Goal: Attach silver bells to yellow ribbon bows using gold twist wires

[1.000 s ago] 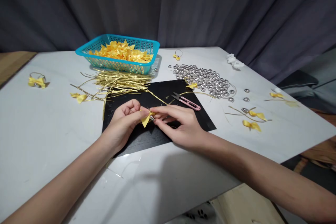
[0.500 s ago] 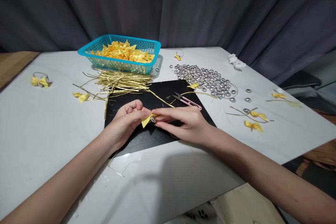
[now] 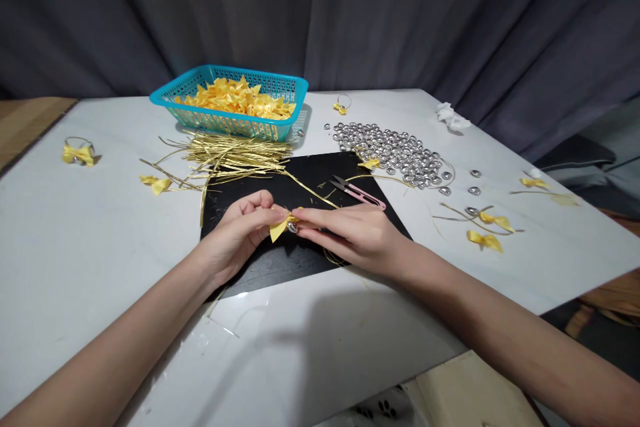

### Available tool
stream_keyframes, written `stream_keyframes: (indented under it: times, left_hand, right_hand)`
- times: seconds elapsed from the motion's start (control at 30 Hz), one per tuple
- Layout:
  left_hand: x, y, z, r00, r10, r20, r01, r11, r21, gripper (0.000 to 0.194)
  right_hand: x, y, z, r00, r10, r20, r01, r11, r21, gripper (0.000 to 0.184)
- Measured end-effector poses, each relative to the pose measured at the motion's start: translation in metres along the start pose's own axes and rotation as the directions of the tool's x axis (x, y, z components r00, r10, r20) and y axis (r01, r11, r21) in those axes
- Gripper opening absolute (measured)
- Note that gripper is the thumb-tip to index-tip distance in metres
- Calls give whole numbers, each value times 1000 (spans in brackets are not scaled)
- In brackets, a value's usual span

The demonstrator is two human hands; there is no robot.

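Observation:
Over the black mat, both of my hands pinch one yellow ribbon bow. A small silver bell-like bead hangs at the bow's middle. My left hand grips the bow between thumb and forefinger, other fingers curled. From the other side, my right hand presses its fingertips at the bow's centre beside the bead. Its fingers partly cover the bow's right half. Thin gold cord shows below my right hand. Pink-handled thread snips lie on the mat behind it.
A turquoise basket of yellow bows stands at the back. Before it lies a bundle of gold cords. Silver beads are heaped at the right. Loose bows and a finished-looking looped bow lie around, plus crumpled white tissue.
My right hand's thumb and fingers have drawn closer together at the bow's centre, and the bead shows more fully. My left hand has stayed nearly still.

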State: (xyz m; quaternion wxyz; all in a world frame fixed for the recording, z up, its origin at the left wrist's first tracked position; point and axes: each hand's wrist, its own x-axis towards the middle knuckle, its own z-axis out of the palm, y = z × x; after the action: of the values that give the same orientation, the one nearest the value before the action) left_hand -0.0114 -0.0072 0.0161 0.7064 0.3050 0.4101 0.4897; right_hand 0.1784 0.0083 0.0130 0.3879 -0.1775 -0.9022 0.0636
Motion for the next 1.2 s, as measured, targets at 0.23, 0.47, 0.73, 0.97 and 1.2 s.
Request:
stream_keyframes:
  times: [0.23, 0.47, 0.73, 0.97, 1.2]
  left_hand:
    - [1, 0, 0, 1000, -19, 6, 19, 1000, 21, 29]
    - [1, -1, -1, 1000, -22, 7, 21, 999, 48, 27]
    - [1, -1, 0, 1000, -4, -1, 4, 996, 85, 29]
    - [0, -2, -1, 1000, 5, 15, -7, 995, 103, 28]
    - [-2, -3, 2, 999, 24, 31, -29, 983, 180, 31]
  right_hand:
    - [0, 0, -1, 1000, -16, 15, 17, 999, -37, 18]
    - [1, 0, -1, 999, -2, 41, 4, 999, -53, 15]
    - [1, -2, 0, 999, -2, 40, 5, 997, -77, 15]
    - [1, -3, 0, 999, -34, 7, 34, 999, -24, 12]
    - [9, -5, 1, 894, 440, 86, -436, 808, 397, 13]
